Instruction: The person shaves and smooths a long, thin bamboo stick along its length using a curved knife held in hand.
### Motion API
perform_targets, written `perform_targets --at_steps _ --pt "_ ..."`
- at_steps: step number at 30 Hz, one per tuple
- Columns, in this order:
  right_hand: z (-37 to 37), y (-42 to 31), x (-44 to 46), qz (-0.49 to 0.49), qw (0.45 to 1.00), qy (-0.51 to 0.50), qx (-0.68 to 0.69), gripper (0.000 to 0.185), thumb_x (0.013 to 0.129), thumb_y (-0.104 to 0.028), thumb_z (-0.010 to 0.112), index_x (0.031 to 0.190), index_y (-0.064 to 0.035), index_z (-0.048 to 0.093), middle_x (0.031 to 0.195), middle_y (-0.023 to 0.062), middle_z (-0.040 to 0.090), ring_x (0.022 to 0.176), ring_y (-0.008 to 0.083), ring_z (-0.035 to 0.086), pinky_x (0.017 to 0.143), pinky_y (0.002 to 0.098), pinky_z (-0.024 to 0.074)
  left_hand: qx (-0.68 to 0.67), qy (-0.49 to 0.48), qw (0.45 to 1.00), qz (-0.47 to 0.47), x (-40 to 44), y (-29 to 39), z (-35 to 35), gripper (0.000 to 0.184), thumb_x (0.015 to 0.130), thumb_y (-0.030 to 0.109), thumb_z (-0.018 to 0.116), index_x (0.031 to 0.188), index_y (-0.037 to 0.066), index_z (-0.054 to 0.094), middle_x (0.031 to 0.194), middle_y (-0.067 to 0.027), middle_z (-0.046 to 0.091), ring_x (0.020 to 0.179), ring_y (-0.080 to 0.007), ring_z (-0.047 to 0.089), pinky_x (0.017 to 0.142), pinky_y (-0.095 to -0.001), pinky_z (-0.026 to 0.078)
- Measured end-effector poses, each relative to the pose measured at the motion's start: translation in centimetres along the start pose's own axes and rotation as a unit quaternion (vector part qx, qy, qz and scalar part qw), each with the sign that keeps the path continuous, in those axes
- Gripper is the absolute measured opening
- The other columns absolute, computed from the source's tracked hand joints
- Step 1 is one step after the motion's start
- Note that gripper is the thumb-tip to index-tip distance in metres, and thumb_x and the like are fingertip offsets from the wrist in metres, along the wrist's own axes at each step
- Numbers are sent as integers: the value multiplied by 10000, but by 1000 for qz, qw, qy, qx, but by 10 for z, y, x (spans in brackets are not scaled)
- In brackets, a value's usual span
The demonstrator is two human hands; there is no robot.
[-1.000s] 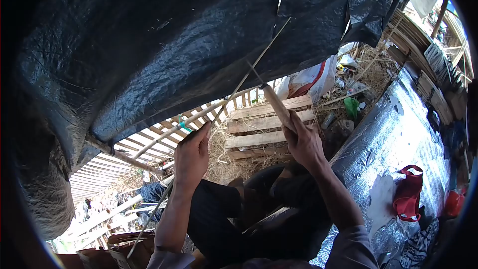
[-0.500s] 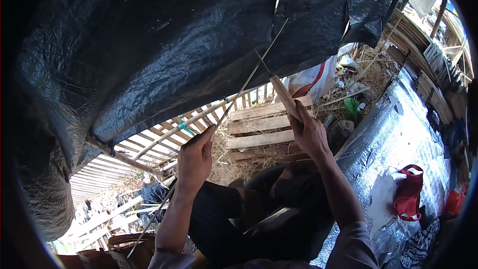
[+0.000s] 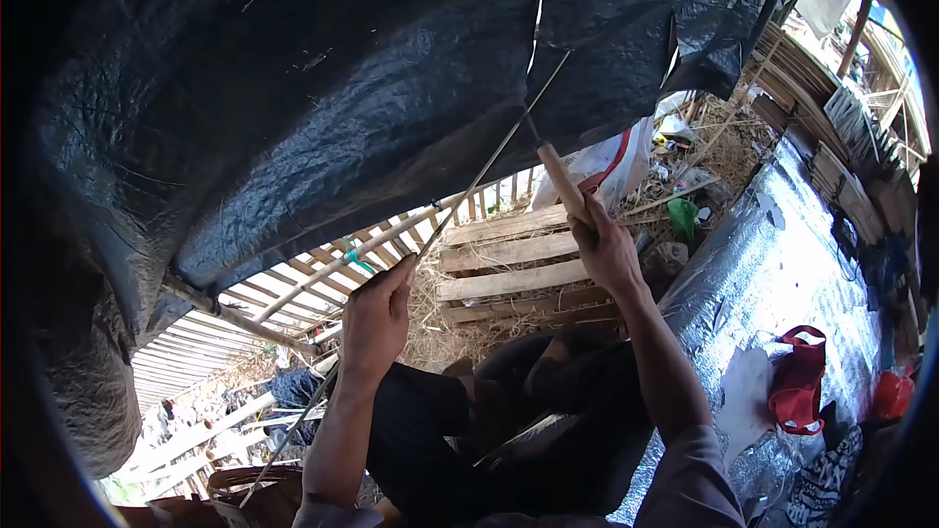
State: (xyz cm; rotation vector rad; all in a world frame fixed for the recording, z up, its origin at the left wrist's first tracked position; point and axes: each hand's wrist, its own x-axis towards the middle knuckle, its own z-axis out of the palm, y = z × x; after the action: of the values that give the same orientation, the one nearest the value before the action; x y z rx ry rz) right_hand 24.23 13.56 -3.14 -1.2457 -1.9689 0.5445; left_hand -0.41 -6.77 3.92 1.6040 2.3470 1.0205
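A long thin strip (image 3: 486,164), apparently bamboo, runs through my left hand (image 3: 376,321), whose fingers are closed around it. One end slants up and away to the right; the other trails past my left forearm toward the lower left. Wrapped around the wooden handle (image 3: 562,179) of a knife is my right hand (image 3: 611,252). The narrow dark blade (image 3: 533,127) meets or crosses the strip near its far end; whether they touch, I cannot tell.
Black plastic sheeting (image 3: 391,88) spans the upper area. Below it are a slatted bamboo fence (image 3: 284,284) and a wooden slat platform (image 3: 509,282) over straw. At right, a red cloth item (image 3: 800,386) lies on a silvery sheet (image 3: 773,274). A white sack (image 3: 626,171) stands ahead.
The knife's angle to the strip has shifted, and less of the blade shows beyond it. The strip's far tip sits slightly lower in view. Both hands keep their grip.
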Motion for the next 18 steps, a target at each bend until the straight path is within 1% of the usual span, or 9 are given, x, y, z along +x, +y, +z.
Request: perform_targets --at_steps 3,6,7,9,10,11,12,16,18 --pt "-5 -2 -15 -61 997 -43 -17 430 946 -341 579 1330 -151 539 860 241 677 805 454 651 692 541 502 1 17 1000 5 3 -10 -1 256 947 105 601 1190 115 680 971 -169 704 847 -334 693 727 -420 534" --pt "-11 14 2 71 994 -76 13 477 943 -374 572 1346 -126 509 940 252 672 885 468 634 762 547 491 9 15 1000 18 3 -9 2 258 940 110 616 1188 130 687 948 -152 709 810 -317 694 706 -413 530" --pt "-7 26 7 55 998 -23 11 472 953 -358 571 1343 -99 503 820 211 682 705 392 680 638 490 513 3 20 999 25 4 -5 -1 258 936 114 626 1185 134 689 941 -147 710 796 -312 693 698 -410 528" --pt "-20 36 6 190 956 -84 207 437 946 -267 612 1320 -75 490 685 103 607 497 223 611 467 373 464 -17 19 1000 18 5 2 -5 257 929 132 640 1180 142 694 935 -142 711 783 -301 693 694 -403 527" --pt "-22 37 2 188 957 -82 206 437 946 -267 612 1320 -75 490 685 103 607 497 223 611 467 373 464 -21 18 1000 12 6 0 -6 256 928 136 643 1178 147 696 933 -139 713 783 -296 694 699 -397 529" --pt "-24 39 -6 186 942 -75 268 431 927 -204 638 1302 -59 481 678 57 558 470 156 555 429 320 420 -27 15 999 7 6 -3 -6 255 927 140 646 1177 151 698 931 -136 714 783 -290 695 703 -392 532" --pt "-28 41 -11 185 924 -68 329 433 908 -141 663 1285 -44 472 672 12 510 444 88 498 391 267 376 -13 40 998 46 9 -17 -1 247 927 129 647 1166 154 705 924 -132 715 779 -282 696 705 -375 535" --pt "-42 50 -19 175 902 -97 383 465 872 -79 695 1268 -30 455 712 20 539 458 104 522 405 258 393 -76 -5 997 9 16 -28 -15 262 904 98 685 1166 101 701 915 -120 725 761 -213 693 702 -336 530" --pt "-42 55 -20 137 905 -94 391 457 868 -65 690 1267 -18 471 726 24 554 466 105 529 418 255 404 -55 -49 997 -30 20 -35 -24 259 911 101 694 1165 53 694 889 -84 719 738 -134 642 694 -285 511"
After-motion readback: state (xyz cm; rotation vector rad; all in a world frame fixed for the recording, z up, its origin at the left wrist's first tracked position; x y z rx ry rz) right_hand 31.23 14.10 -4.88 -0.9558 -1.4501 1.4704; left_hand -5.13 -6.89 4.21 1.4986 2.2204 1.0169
